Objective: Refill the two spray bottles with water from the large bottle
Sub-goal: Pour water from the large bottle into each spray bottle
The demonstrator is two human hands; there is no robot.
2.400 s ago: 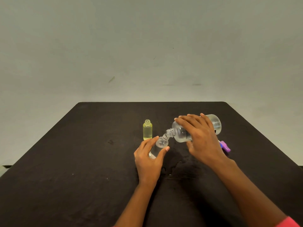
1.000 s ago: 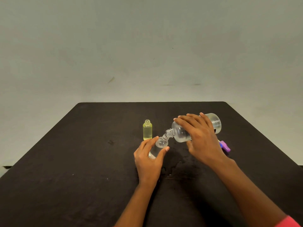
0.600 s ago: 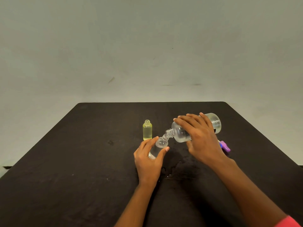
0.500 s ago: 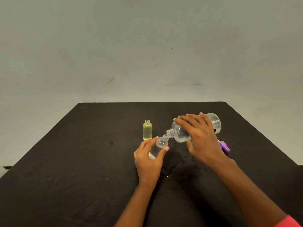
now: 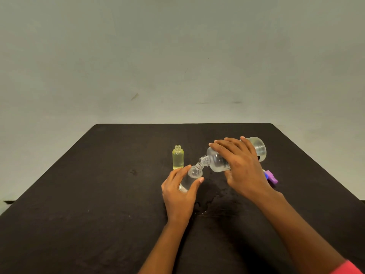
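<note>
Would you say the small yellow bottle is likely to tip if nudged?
Probably: the yellow bottle stands upright, tall and narrow, so a knock may topple it. Uncapped, it would likely spill. Its round body might then roll on the table.

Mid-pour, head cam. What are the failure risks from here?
1. The large bottle and small clear bottle meet at narrow necks, at an angle; water may miss. A wet patch lies on the table nearby.
2. The left hand holds the small clear bottle tilted; it could overflow early.
3. The uncapped yellow bottle stands close behind the left hand; a bump might tip it.
</note>
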